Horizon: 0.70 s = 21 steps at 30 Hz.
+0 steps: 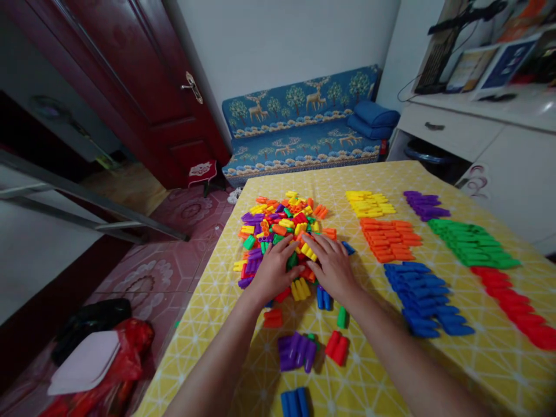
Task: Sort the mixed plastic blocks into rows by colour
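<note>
Both hands rest on a mixed pile of plastic toy blocks (260, 225), small ribbed pieces in purple, orange, yellow, green, red and blue. My left hand (278, 267) lies on the near left part of the pile, fingers apart, with a dark green block between thumb and fingers. Touching the pile's right side, my right hand (332, 263) has its fingers stretched out, and a yellow block (308, 251) sits under them. Below the hands lie loose pieces: a purple group (297, 351), a red block (337, 347) and a blue block (295, 402).
Sorted groups cover the table's right: yellow (370, 204), orange (391, 239), blue (425, 298), purple (424, 205), green (473, 243) and red (515, 307) blocks. A yellow patterned tablecloth (208, 341) lies beneath. Behind stand a blue sofa (299, 145) and a white cabinet (512, 168).
</note>
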Available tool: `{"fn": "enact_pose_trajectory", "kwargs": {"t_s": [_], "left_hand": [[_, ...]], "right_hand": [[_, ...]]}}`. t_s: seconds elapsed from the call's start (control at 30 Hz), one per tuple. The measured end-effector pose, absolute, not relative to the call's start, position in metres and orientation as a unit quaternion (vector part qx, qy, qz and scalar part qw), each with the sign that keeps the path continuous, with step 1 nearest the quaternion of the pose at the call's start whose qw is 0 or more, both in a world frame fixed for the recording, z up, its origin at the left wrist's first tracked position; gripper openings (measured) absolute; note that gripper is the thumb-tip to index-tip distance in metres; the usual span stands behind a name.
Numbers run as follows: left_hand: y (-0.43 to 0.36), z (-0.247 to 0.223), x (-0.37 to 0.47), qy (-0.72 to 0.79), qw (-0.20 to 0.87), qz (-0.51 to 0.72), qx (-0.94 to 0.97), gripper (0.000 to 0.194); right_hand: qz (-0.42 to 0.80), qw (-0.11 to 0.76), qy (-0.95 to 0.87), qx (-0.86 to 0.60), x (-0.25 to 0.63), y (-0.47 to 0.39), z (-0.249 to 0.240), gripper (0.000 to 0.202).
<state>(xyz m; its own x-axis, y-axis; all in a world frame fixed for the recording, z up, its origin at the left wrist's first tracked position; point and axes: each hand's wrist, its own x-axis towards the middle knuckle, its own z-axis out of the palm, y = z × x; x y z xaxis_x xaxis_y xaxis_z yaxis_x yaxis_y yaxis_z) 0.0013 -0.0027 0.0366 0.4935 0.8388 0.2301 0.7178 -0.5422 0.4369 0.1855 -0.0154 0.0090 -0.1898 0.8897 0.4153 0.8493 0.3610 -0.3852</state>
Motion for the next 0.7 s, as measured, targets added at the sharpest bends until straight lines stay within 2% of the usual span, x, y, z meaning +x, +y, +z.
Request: {"fn": "enact_pose_trajectory", "kwargs": {"t_s": [0.13, 0.23, 0.33, 0.4, 0.5, 0.7], "left_hand": [[-0.017, 0.024, 0.012, 0.497, 0.137, 0.257, 0.818, 0.066], [-0.020, 0.021, 0.020, 0.519, 0.129, 0.284, 0.796, 0.066], [-0.022, 0.020, 0.024, 0.515, 0.138, 0.322, 0.782, 0.059], [-0.024, 0.021, 0.025, 0.488, 0.157, 0.358, 0.781, 0.052], [-0.027, 0.023, 0.025, 0.434, 0.204, 0.410, 0.776, 0.043], [-0.032, 0.026, 0.031, 0.394, 0.289, 0.433, 0.758, 0.029]], "right_hand": [[0.029, 0.337, -0.771, -0.539, 0.186, -0.030, 0.000, 0.051], [0.028, 0.416, -0.745, -0.521, 0.187, -0.037, -0.006, 0.049], [0.052, 0.506, -0.689, -0.516, 0.191, -0.041, -0.011, 0.050], [0.094, 0.539, -0.664, -0.510, 0.194, -0.042, -0.013, 0.040], [0.135, 0.574, -0.639, -0.494, 0.197, -0.042, -0.014, 0.031], [0.275, 0.588, -0.599, -0.468, 0.194, -0.042, -0.009, 0.040]]}}
